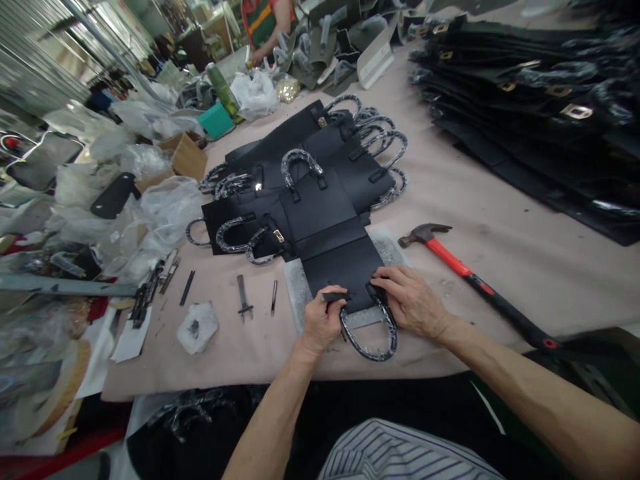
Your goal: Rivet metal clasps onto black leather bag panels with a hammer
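"Hands?"
"Left hand (323, 321) pinches a dark rod (332, 297). Right hand (416, 303), fingers curled, meets the right end of the wrapped handle (392, 335); firmness of grip indeterminable."
"Lie?"
"Between them, loop past the near edge of the black panel (336, 263)."

I see panel (340, 263) black | handle (376, 358) black, white-flecked | table (460, 180) pinkish beige | hammer (467, 275) red and black | box (216, 121) teal | shirt (395, 453) grey, dark-striped
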Tool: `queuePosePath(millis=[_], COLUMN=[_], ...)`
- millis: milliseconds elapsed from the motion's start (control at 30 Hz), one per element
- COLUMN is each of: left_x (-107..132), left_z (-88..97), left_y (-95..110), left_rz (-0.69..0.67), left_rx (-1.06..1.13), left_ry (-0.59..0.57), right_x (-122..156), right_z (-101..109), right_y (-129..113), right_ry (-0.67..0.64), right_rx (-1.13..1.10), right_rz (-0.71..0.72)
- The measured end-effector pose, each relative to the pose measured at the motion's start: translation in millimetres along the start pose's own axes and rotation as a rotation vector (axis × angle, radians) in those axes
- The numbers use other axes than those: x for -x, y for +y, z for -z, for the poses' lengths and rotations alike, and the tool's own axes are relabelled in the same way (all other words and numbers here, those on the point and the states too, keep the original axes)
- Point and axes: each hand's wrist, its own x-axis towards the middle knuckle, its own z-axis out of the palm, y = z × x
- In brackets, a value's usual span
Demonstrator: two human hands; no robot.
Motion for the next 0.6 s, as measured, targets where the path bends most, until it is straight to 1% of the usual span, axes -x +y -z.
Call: queuePosePath(millis=[133, 333, 467, 533, 600], left_x=[-1, -2, -4, -5, -6], left_z=[0.0, -4.6, -7.7, -7.9, -7.7], left_y=[2, 5, 10, 11, 12], left_rz=[0.049, 0.018, 0.017, 0.037, 0.058], left_rx=[-0.002, -0.025, -0.051, -0.061, -0.074], left_ry=[0.002, 0.004, -0.009, -0.017, -0.031], right_x=[1, 1, -1, -2, 0], right_z=[0, 0, -1, 3, 14], right_y=[0, 1, 0, 1, 3], right_ry=[0.002, 0.016, 0.047, 0.079, 0.142], right_rx=[0.002, -0.002, -0.063, -0.114, -0.113], right_rz=[-0.009, 0.008, 0.000, 0.005, -0.021])
